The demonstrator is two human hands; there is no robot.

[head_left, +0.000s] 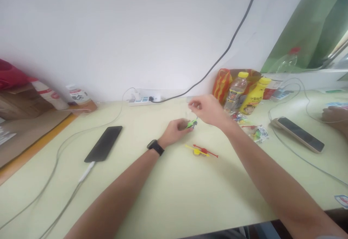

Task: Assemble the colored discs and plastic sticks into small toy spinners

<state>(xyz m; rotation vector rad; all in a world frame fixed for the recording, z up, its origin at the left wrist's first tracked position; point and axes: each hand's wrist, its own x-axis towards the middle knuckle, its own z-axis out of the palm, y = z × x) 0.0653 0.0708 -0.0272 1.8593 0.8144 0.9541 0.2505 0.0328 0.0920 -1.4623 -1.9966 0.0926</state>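
Note:
My left hand (pixel 175 130), with a black watch (pixel 156 147) on its wrist, is closed around a small green toy piece (pixel 191 124) with dark parts. Just above and to the right of it, my right hand (pixel 206 110) is raised with its fingertips pinched together. Whatever may be between those fingertips is too small and blurred to name. On the table (pixel 163 188) below my hands lie a yellow arrow-shaped plastic piece (pixel 197 152) and a red one (pixel 204 151), crossing each other.
Small plastic packets (pixel 258 133) lie right of my hands, before a clear bottle (pixel 236 92) and a yellow bottle (pixel 254 97). A black phone (pixel 103 144) with a cable lies left. A power strip (pixel 144 98) sits by the wall. Another person's hand (pixel 335 114) rests beyond a second phone (pixel 300 134).

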